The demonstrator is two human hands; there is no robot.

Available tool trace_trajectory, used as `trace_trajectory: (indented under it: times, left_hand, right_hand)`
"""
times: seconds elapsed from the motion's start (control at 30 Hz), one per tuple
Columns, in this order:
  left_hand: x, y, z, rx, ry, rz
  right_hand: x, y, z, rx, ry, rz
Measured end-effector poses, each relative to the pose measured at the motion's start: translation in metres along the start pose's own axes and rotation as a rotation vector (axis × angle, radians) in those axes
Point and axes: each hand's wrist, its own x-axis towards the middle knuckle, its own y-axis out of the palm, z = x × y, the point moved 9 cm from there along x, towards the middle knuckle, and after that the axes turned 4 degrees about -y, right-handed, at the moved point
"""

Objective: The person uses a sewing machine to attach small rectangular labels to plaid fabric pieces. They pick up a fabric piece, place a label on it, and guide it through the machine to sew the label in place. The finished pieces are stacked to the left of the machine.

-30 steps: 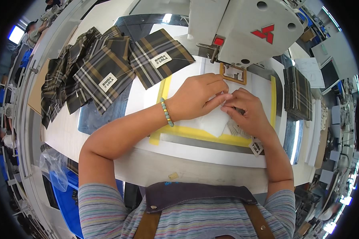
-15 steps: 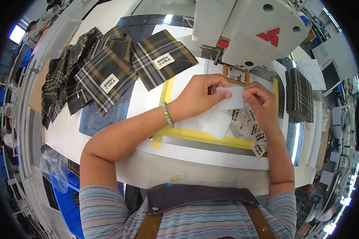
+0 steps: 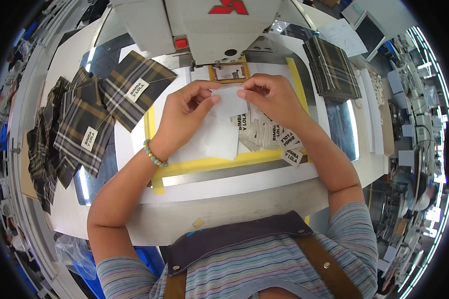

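The left hand (image 3: 184,112) and right hand (image 3: 277,97) pinch a small white sheet (image 3: 230,102) between thumbs and fingers, stretched from one grip to the other. Just beyond the grip sits a sewing machine's brown clamp frame (image 3: 212,74). Nearer the body, below the right hand, lie loose printed fabric labels (image 3: 264,133). Plaid fabric pieces (image 3: 117,94) spread left of the grip; a plaid fabric stack (image 3: 329,70) stands right.

From my remote feed, I made out dark two-line lettering on loose pale tags (image 3: 276,134), the same on labels (image 3: 89,138) of two plaid fabric pieces (image 3: 127,74), and a red emblem (image 3: 228,7) on the sewing machine (image 3: 209,35).
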Motion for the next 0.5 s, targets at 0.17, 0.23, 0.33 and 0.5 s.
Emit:
trace_trajectory:
  times: [0.17,0.23,0.33,0.5]
  left_hand:
    - [-0.003,-0.008,-0.033,0.336,0.215,-0.091]
    - [-0.006,-0.003,-0.040,0.458,0.337,-0.060]
    - [-0.015,0.012,-0.048,0.614,0.554,-0.011]
    - [-0.024,0.033,-0.051,0.809,0.571,0.087]
  right_hand:
    - [0.018,-0.028,-0.045,-0.180,0.126,0.058]
    - [0.023,-0.037,-0.054,-0.268,0.131,0.035]
    - [0.032,-0.044,-0.054,-0.327,0.153,-0.047]
    - [0.050,-0.042,-0.067,-0.279,-0.064,-0.181]
